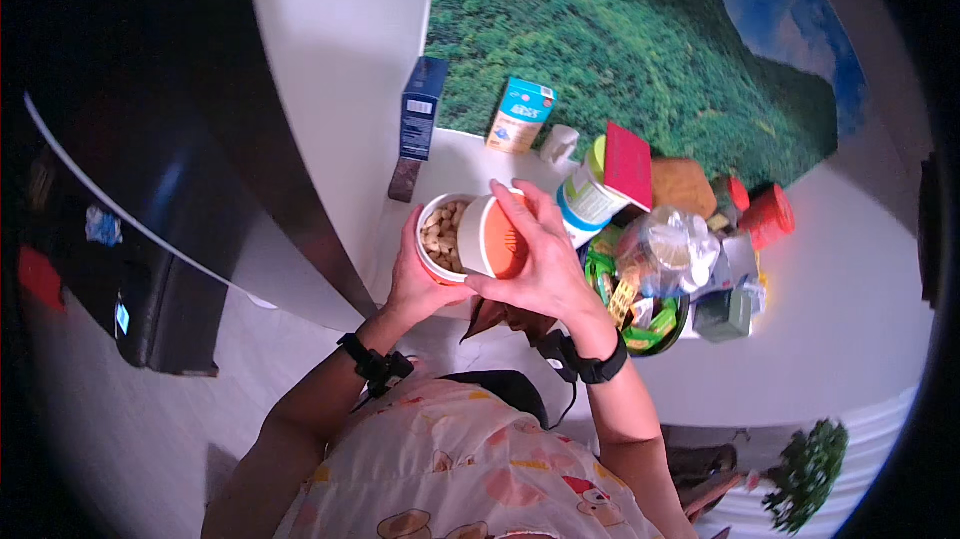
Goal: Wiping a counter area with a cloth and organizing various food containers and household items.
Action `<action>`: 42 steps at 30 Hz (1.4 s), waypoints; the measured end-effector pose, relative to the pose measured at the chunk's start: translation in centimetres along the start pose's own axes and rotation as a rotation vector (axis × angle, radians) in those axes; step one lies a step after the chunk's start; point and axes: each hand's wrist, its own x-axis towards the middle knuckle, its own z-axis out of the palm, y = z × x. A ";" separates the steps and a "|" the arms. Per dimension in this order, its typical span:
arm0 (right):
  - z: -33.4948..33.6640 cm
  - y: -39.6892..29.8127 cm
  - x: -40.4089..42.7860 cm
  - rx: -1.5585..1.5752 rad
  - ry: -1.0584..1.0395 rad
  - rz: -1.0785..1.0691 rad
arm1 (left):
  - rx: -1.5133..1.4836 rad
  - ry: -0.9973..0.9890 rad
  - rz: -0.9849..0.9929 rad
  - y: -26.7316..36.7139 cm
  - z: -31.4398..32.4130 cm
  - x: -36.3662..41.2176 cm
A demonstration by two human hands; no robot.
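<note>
My left hand (pixel 411 284) is wrapped around a round white-rimmed tub with an orange base. Pale nuts (pixel 442 236), probably cashews, fill the part of the tub that shows. In my right hand (pixel 551 257) is a white lid with an orange top (pixel 504 239), gripped from the outer side with spread fingers. The lid is tilted over the right half of the tub's mouth and hides the contents there. Whether it touches the rim I cannot tell. Both wrists carry black straps with small devices.
Behind the tub stand a dark blue box (pixel 422 115), a turquoise carton (pixel 521 117) and a white cup (pixel 559 143). To the right are stacked tubs (pixel 589 197) with a red booklet (pixel 628 166), a clear plastic bag (pixel 660 250), a bowl of green-wrapped snacks (pixel 652 332) and a red-lidded jar (pixel 769 216).
</note>
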 end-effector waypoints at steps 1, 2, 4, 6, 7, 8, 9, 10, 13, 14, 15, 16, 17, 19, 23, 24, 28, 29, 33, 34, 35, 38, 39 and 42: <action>0.5 0.0 1.0 -0.002 -0.047 -0.029 | 0.003 0.036 -0.002 0.2 -0.1 0.1; 0.8 0.1 2.0 0.001 -0.072 -0.053 | 0.033 0.025 0.007 0.4 -0.2 0.2; 1.2 0.0 3.4 -0.114 -0.182 -0.144 | 0.075 0.006 0.024 1.4 -0.3 0.2; 1.7 0.1 4.4 -0.156 -0.252 -0.190 | 0.051 0.027 -0.001 0.5 -0.6 -0.2; 1.9 0.2 4.8 -0.200 -0.297 -0.221 | 0.030 0.019 -0.015 0.1 -0.8 -0.4; 2.1 0.4 5.1 -0.194 -0.355 -0.209 | 0.073 0.044 -0.054 -0.2 -0.9 -0.9; 2.2 0.5 5.2 -0.203 -0.376 -0.225 | 0.062 0.069 -0.056 -0.1 -1.0 -1.1; 2.2 0.8 5.4 -0.165 -0.398 -0.217 | 0.110 0.054 -0.061 0.0 -1.0 -1.1; 2.0 0.8 5.6 -0.129 -0.448 -0.215 | 0.169 0.047 -0.066 -0.3 -1.0 -1.1; 2.0 0.7 5.8 -0.126 -0.461 -0.212 | 0.188 0.034 -0.062 -0.5 -1.0 -1.1; 2.0 0.7 5.8 -0.120 -0.473 -0.203 | 0.183 0.046 -0.068 -0.4 -1.1 -1.1; 2.0 0.6 5.9 -0.121 -0.485 -0.207 | 0.212 0.053 -0.056 -0.2 -1.1 -1.2; 2.1 0.6 5.9 -0.112 -0.491 -0.198 | 0.242 0.060 -0.044 -0.1 -1.1 -1.2; 2.0 0.6 6.1 -0.103 -0.506 -0.191 | 0.226 0.061 -0.045 0.2 -1.0 -1.1; 2.0 0.4 6.1 -0.120 -0.515 -0.180 | 0.219 0.054 -0.041 0.6 -1.1 -1.0; 1.9 0.4 6.1 -0.131 -0.509 -0.187 | 0.215 0.062 -0.046 0.6 -1.0 -1.0; 2.2 0.5 6.2 -0.174 -0.491 -0.208 | 0.158 0.010 -0.141 1.3 -1.3 -0.6; 2.4 0.5 6.5 -0.174 -0.497 -0.208 | 0.109 -0.030 -0.163 1.5 -1.5 -0.3; 1.9 0.3 6.1 -0.168 -0.460 -0.218 | 0.110 0.009 -0.135 1.0 -1.3 -0.5; 1.8 0.8 6.3 -0.123 -0.480 -0.217 | 0.168 0.017 -0.137 0.7 -0.9 -0.7; 1.7 1.3 6.4 -0.077 -0.499 -0.217 | 0.227 0.026 -0.137 0.3 -0.7 -0.6; 1.4 1.5 5.6 -0.046 -0.463 -0.192 | 0.223 0.029 -0.069 0.6 -0.4 -0.5; 1.5 1.5 5.4 -0.053 -0.446 -0.190 | 0.216 0.045 -0.040 0.4 -0.5 -0.5; 1.2 1.4 4.5 -0.059 -0.432 -0.229 | 0.265 0.033 -0.011 0.4 -0.2 -1.0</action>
